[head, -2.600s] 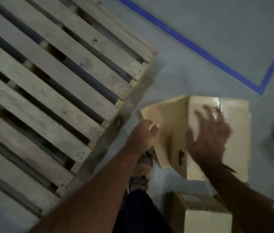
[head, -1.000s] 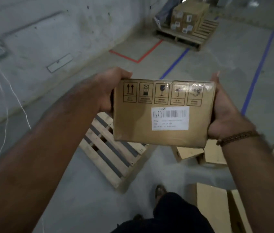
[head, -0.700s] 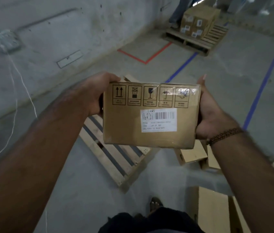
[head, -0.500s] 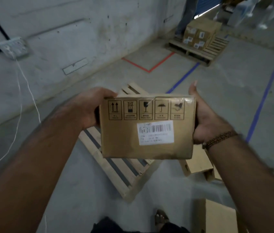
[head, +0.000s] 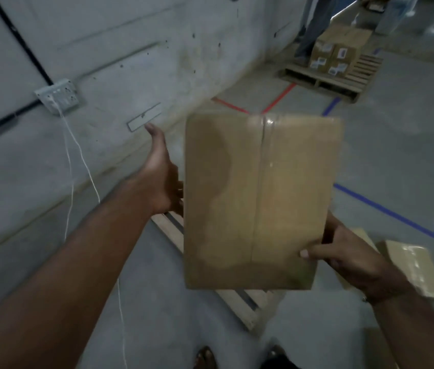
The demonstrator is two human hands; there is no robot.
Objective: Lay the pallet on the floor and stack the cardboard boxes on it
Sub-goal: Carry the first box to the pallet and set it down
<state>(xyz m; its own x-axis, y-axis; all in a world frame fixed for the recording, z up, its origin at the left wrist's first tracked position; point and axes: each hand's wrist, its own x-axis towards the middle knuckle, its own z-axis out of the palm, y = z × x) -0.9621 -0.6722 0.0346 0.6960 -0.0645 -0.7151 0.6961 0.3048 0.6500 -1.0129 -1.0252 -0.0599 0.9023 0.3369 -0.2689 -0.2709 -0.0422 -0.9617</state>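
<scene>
Brown cardboard box [head: 258, 201], rectangular, taped along a centre seam, was held up in the air in front of the person, its broad face toward the camera. Right hand [head: 348, 255] gripped its lower right corner, thumb pressed on the front face, fingers hidden behind. Left hand [head: 161, 179] sat at the box's left edge, thumb raised and straight; fingers were hidden behind the box, so could not tell whether they held it. Pale wooden slatted pallet [head: 239, 299] lay flat on the grey concrete floor [head: 157, 302] directly below the box, mostly hidden by it. Another flat cardboard box [head: 418, 270] lay on the floor at right, behind the right wrist. Far off, a second pallet with stacked boxes [head: 335, 62] stood near the wall. White cable [head: 77, 166] hung from a wall socket box [head: 57, 98].
</scene>
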